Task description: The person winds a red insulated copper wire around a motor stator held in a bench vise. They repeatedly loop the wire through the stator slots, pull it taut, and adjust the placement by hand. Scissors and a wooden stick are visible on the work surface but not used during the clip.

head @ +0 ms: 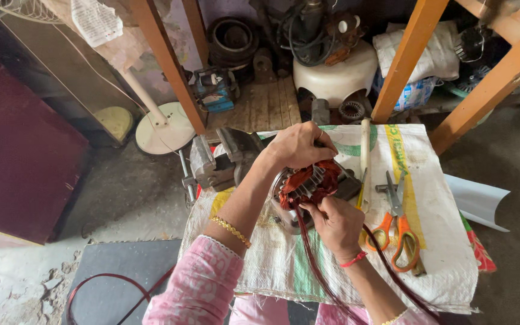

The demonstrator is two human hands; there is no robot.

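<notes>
A round motor stator [308, 183] wound with reddish copper wire lies on a white woven sack [440, 241] over a small table. My left hand [299, 144] rests on its far top edge, fingers curled over the coils. My right hand [335, 219] grips a bundle of the copper wire [314, 265] at the stator's near side. The loose wire strands trail down toward me past my pink sleeves.
Orange-handled scissors [398, 232] and a white-handled tool [365, 162] lie on the sack right of the stator. A metal bench vise [218, 159] sits at the table's left edge. Orange wooden posts [407, 57], a white fan base [164, 129] and motor parts stand behind.
</notes>
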